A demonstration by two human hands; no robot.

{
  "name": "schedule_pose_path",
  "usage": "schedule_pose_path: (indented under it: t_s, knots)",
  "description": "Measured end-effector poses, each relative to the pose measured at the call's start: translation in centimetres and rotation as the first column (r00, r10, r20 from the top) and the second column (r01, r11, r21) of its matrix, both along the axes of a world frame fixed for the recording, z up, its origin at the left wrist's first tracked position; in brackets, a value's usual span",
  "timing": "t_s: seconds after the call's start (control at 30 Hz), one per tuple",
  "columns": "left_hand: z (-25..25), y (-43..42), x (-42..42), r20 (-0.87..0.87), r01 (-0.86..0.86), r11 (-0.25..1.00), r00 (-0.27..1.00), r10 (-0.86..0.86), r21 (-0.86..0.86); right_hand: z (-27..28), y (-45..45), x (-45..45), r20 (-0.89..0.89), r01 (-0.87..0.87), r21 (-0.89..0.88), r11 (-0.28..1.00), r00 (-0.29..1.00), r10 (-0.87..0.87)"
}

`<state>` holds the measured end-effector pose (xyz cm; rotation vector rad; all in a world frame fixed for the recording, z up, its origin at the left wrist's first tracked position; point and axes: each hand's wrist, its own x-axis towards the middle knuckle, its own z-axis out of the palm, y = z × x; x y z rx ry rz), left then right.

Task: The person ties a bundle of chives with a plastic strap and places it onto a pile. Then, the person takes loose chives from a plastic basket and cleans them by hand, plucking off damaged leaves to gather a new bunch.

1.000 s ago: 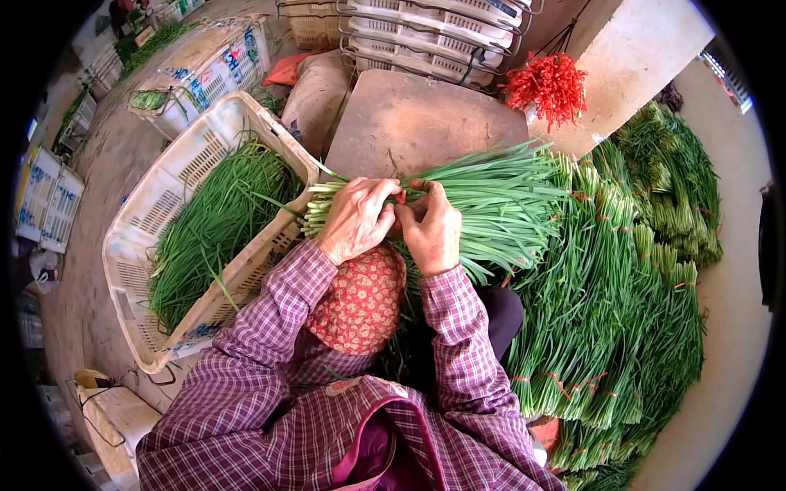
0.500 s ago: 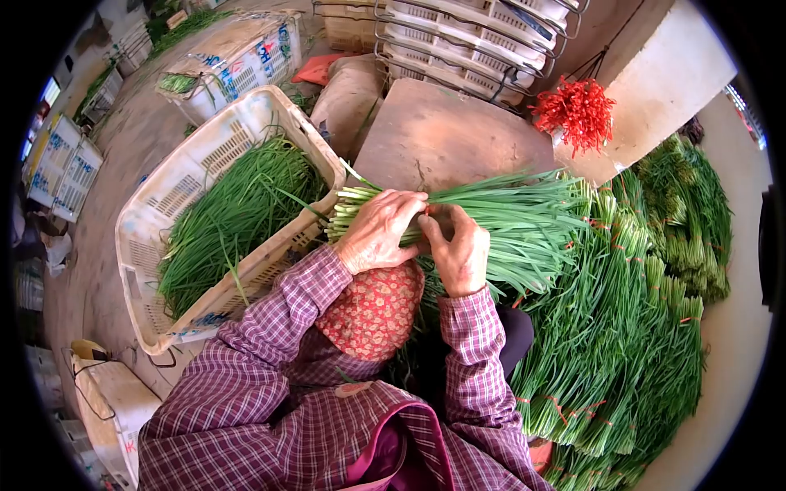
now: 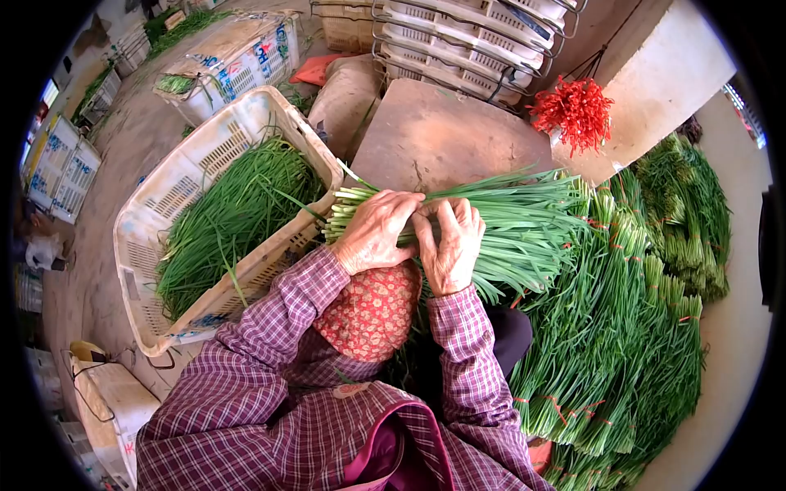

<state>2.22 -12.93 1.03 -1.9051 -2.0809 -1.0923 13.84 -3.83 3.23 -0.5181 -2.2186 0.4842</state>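
Note:
A bunch of green chives [image 3: 524,229] lies crosswise in front of me, its pale cut ends to the left and its leaves to the right. My left hand [image 3: 378,231] is wrapped over the bunch near the pale ends. Right beside it, my right hand [image 3: 449,245] is closed in a pinch on top of the bunch, its fingertips meeting the left hand's. The red tie between the fingertips is mostly hidden now. Under my wrists is a red flowered cloth pad [image 3: 372,315].
Left stands a white plastic crate [image 3: 135,282] with loose chives [image 3: 237,221]. Tied chive bunches [image 3: 614,344] are piled on the right. Ahead are a board [image 3: 454,135], a cluster of red ties [image 3: 573,114] and stacked crates [image 3: 467,49]. A sack [image 3: 348,98] leans near the board.
My right hand has turned and shifted slightly left, its fingers curling in closer to the left hand. The red bit between the fingertips is now covered. My left hand has barely moved.

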Motion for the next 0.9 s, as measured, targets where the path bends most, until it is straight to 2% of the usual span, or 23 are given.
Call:
schedule_pose_path:
  t_s: [0.03, 0.13, 0.17, 0.23, 0.27, 0.37, 0.4, 0.43, 0.53, 0.67, 0.77, 0.83, 0.9]
  knots:
    - [-0.1, -0.1, -0.1, 0.003, -0.010, 1.000, 1.000, 0.010, 0.008, 0.0, 0.1, -0.1, -0.059, -0.037, 0.054, 0.998, 0.997, 0.040]
    - [0.0, -0.2, -0.1, 0.026, -0.011, 1.000, 1.000, 0.011, -0.002, 0.3, 0.1, -0.5, -0.100, -0.140, 0.068, 0.988, 0.984, 0.146]
    - [0.2, -0.1, 0.0, 0.045, -0.007, 1.000, 0.999, 0.007, 0.003, 0.2, 0.5, -0.7, -0.127, -0.105, 0.019, 0.994, 0.986, 0.106]
    - [0.6, -0.1, -0.1, 0.025, -0.005, 1.000, 1.000, 0.005, -0.002, 0.3, 1.4, -0.5, -0.265, -0.013, -0.223, 0.975, 0.963, -0.048]
    - [0.6, -0.2, -0.1, 0.019, 0.002, 1.000, 1.000, -0.002, -0.008, 0.6, 2.1, 0.1, -0.260, -0.005, -0.261, 0.965, 0.963, -0.065]
    - [0.3, -0.1, 0.0, 0.023, 0.014, 1.000, 1.000, -0.013, -0.026, 1.8, 2.7, 1.3, -0.033, 0.045, -0.037, 0.998, 0.998, -0.047]
    - [0.3, -0.1, 0.0, 0.009, 0.009, 0.999, 1.000, -0.009, -0.031, 1.6, 2.4, 1.4, -0.017, 0.014, 0.005, 1.000, 1.000, -0.014]
    - [0.4, -0.1, 0.0, -0.006, 0.001, 0.999, 1.000, -0.002, -0.034, 1.7, 1.8, 1.4, 0.007, 0.005, -0.029, 1.000, 1.000, -0.004]
    - [0.5, -0.2, 0.0, 0.005, -0.012, 0.999, 1.000, 0.012, -0.033, 0.6, 0.8, 0.9, 0.108, 0.047, 0.078, 0.996, 0.993, -0.055]
    - [0.4, 0.0, -0.1, 0.009, -0.003, 1.000, 1.000, 0.003, -0.031, -0.2, 0.6, 0.3, 0.112, 0.091, 0.105, 0.990, 0.988, -0.103]
    - [0.3, 0.0, 0.0, 0.024, 0.000, 1.000, 1.000, 0.000, -0.010, -0.4, 0.6, 0.3, 0.079, 0.044, 0.043, 0.998, 0.996, -0.047]
    - [0.4, -0.2, 0.0, 0.039, -0.018, 1.000, 0.999, 0.018, 0.000, -0.9, 0.6, 0.1, 0.007, -0.060, 0.103, 0.993, 0.998, 0.060]
    - [0.6, -0.2, 0.0, 0.052, -0.019, 0.999, 0.998, 0.020, -0.030, -1.2, 0.7, 0.2, 0.007, -0.145, 0.078, 0.986, 0.989, 0.145]
